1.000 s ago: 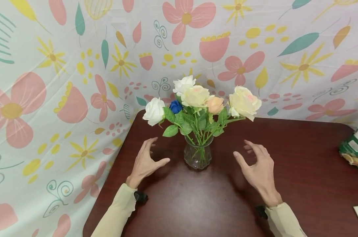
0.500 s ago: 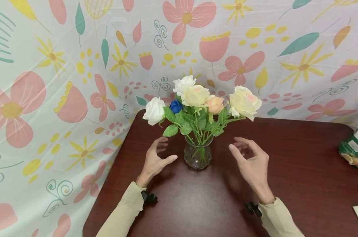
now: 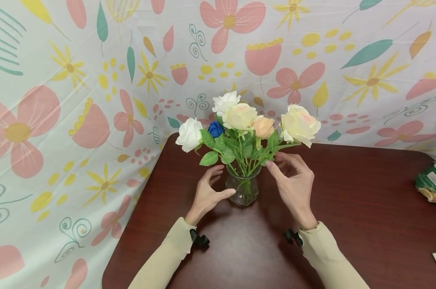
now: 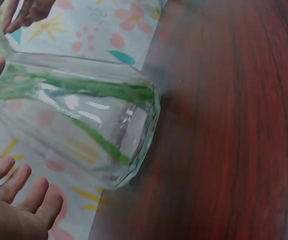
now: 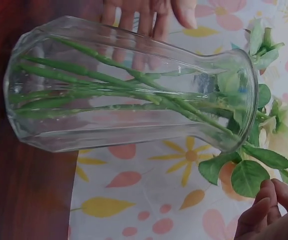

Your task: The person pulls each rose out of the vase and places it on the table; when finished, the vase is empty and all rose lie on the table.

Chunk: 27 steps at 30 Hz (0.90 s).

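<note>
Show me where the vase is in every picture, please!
Head: the vase stands a bit below and right of the middle.
Left wrist: the vase looks sideways, on the left side, bottom pointing right.
Right wrist: the vase looks sideways, across the upper part, bottom pointing left.
Match them by the green stems inside it, seen in all three.

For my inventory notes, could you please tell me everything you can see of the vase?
The vase looks like clear glass, with faceted sides, a narrowed neck and a flared round rim. It stands upright on the dark reddish table. Green stems of several flowers reach down inside. The left hand curves beside it; I cannot tell whether they touch.
</note>
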Available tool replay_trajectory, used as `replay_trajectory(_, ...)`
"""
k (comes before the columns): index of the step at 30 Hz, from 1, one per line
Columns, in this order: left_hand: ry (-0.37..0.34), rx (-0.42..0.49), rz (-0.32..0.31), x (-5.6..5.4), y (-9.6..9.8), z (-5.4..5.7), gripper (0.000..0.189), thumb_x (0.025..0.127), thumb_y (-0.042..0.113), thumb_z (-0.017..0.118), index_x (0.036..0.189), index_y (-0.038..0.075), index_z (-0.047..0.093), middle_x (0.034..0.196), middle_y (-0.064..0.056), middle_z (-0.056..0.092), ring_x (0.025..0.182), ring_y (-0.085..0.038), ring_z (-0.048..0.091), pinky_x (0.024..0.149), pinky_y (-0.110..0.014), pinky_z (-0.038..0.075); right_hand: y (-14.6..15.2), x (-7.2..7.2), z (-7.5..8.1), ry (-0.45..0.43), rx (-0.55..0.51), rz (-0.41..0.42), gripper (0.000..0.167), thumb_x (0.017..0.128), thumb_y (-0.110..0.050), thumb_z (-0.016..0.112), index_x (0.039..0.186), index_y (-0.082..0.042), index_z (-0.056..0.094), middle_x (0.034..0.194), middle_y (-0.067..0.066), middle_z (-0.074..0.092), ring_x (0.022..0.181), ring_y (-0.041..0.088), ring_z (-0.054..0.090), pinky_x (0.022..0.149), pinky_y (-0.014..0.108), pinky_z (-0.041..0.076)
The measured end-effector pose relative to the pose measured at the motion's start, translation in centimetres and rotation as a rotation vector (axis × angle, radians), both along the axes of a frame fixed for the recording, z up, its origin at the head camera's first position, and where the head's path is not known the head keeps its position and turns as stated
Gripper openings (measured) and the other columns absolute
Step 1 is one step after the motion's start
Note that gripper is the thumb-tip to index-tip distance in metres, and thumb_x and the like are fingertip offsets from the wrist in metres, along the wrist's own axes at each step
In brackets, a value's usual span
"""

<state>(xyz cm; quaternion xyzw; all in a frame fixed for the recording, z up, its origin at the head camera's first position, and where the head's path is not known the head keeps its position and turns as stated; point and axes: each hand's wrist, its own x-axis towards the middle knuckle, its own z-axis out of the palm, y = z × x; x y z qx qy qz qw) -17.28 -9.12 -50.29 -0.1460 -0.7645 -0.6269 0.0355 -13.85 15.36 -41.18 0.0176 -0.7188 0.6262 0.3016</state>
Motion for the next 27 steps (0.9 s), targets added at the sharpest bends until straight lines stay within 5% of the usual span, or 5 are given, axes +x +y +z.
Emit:
replay_trajectory(5,-0.022,-0.022,-0.006,-0.1,1.2,-0.3,0.089,0.078,0.035,0.099,0.154,0.012,0.058,0.155,-0.012,0.063,0.147,-0.034,0.059,0.128,-0.051,0.046,-0.7,-0.9,0.4,-0.008,0.033,-0.040,0.016,0.090,-0.009,0.089,0.104,-0.003,0.083,0.092,-0.014,0.069,0.077,0.002,0.065,0.066,0.015,0.048)
replay_trajectory(10,-0.036,-0.016,-0.017,-0.3,2.2,-0.5,0.091,0.078,0.028,0.100,0.155,0.006,0.058,0.152,-0.009,0.066,0.142,-0.033,0.061,0.124,-0.054,0.049,-1.3,-1.6,0.6,0.003,0.062,-0.074,0.011,0.095,-0.015,0.085,0.093,-0.004,0.083,0.084,-0.017,0.067,0.070,0.003,0.061,0.066,0.018,0.046)
replay_trajectory(27,0.002,-0.090,0.048,-0.6,3.2,-0.4,0.081,0.074,0.025,0.103,0.144,0.013,0.066,0.140,-0.008,0.073,0.133,-0.029,0.068,0.114,-0.054,0.056,-1.6,-2.1,1.1,0.014,0.065,-0.128,0.015,0.098,-0.016,0.083,0.091,-0.003,0.086,0.077,-0.028,0.070,0.063,-0.003,0.060,0.060,0.016,0.045)
